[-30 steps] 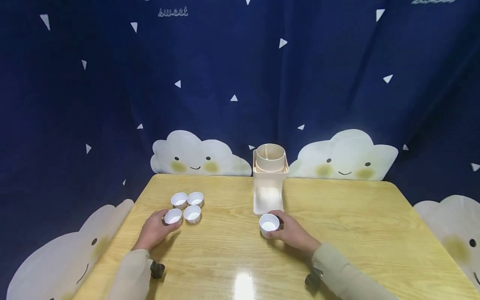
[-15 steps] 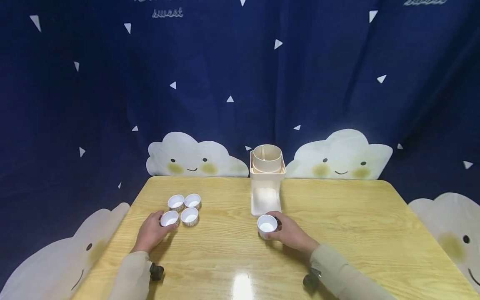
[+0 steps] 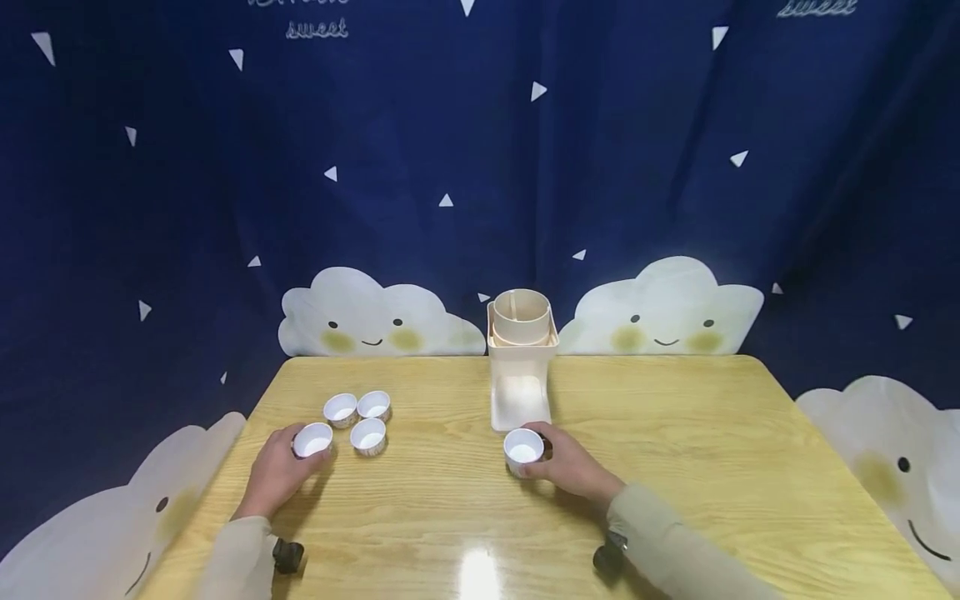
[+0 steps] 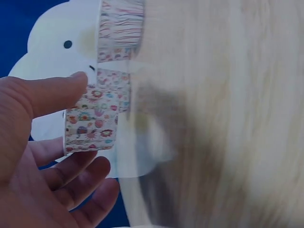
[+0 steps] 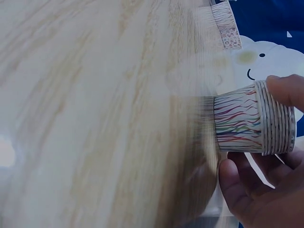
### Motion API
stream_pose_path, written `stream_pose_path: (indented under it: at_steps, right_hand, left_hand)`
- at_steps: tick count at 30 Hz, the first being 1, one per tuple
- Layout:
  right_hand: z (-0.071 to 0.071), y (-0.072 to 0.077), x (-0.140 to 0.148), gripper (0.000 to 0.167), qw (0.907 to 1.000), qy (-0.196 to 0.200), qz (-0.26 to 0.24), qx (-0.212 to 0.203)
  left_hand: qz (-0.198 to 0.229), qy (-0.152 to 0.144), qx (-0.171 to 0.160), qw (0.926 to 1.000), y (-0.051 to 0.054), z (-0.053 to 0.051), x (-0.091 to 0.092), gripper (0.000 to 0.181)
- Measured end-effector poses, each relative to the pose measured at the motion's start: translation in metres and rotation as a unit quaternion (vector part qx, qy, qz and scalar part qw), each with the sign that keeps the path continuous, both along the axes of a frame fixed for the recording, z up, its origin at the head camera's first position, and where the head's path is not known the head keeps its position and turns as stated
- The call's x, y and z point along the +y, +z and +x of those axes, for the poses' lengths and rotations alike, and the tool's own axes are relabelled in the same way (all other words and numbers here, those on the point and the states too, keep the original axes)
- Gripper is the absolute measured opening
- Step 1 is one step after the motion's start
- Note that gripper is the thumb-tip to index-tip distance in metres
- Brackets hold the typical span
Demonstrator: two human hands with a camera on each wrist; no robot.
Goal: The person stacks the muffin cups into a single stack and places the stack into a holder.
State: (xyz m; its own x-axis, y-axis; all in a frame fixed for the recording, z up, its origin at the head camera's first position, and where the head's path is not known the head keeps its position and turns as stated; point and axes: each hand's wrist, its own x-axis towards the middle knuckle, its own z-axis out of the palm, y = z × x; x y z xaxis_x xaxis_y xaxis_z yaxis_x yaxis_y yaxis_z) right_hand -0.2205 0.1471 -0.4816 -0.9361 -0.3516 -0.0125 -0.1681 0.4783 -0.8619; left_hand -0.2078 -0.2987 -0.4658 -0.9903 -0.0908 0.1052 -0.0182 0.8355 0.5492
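Observation:
My left hand holds a white paper cup at the table's left; in the left wrist view its side shows a colourful flower print between thumb and fingers. Three more cups stand just to its right: one behind, one beside that and one nearer. My right hand grips a stack of nested cups in front of the cream dispenser-like stand. Several rims and a wavy coloured stripe pattern show on this stack in the right wrist view.
The wooden table reaches the dark blue curtain, which has white triangles and smiling clouds. A round cream container sits in the top of the stand at the table's back edge.
My left hand has moved its cup slightly left, apart from the other three. The right hand keeps hold of the stack in the same place; the head view has shifted a little.

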Motion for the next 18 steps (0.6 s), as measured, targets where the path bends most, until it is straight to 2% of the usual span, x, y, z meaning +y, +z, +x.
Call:
stream_pose_path:
  at_steps: [5,9,14,18]
  right_hand:
    - [0.000,-0.003,-0.003,0.057,0.9996,0.000,-0.028,-0.006]
    - [0.001,-0.004,-0.004,0.056,0.9991,-0.003,-0.041,-0.002]
    - [0.001,-0.006,-0.002,0.057,0.9992,0.002,-0.039,0.000]
    - [0.000,-0.006,0.001,0.057,0.9992,-0.001,-0.041,-0.006]
  left_hand:
    - [0.003,0.004,0.026,0.9996,0.010,0.007,-0.005,0.067]
    - [0.010,0.010,0.061,0.9981,0.019,0.009,-0.002,0.065]
    - [0.013,0.021,0.108,0.9938,0.031,0.010,0.008,0.062]
    - [0.009,0.011,0.144,0.9895,0.046,0.008,0.023,0.061]
